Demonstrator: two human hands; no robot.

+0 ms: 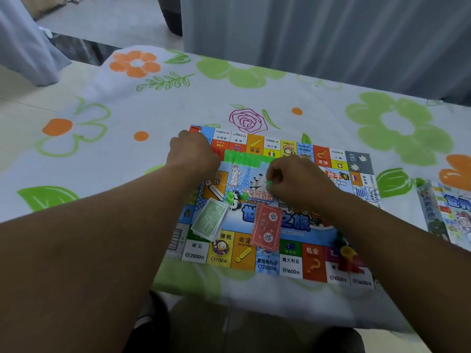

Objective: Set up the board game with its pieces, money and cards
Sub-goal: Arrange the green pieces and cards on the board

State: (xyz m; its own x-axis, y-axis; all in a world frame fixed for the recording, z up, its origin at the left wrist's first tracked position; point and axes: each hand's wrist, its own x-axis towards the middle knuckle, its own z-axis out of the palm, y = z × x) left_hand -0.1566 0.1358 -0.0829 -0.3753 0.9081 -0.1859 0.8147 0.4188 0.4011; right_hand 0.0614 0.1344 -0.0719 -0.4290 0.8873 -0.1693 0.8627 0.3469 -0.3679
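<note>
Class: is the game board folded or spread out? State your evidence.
Spread out. The game board lies flat on the tablecloth, with rows of squares visible along its near, far and right edges.

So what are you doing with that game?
A person is setting up a board game on a flowery tablecloth. The left hand holds a strip of green plastic pieces, and the right hand pinches one small green piece beside it. A green money stack and red cards already lie on the board.
</note>
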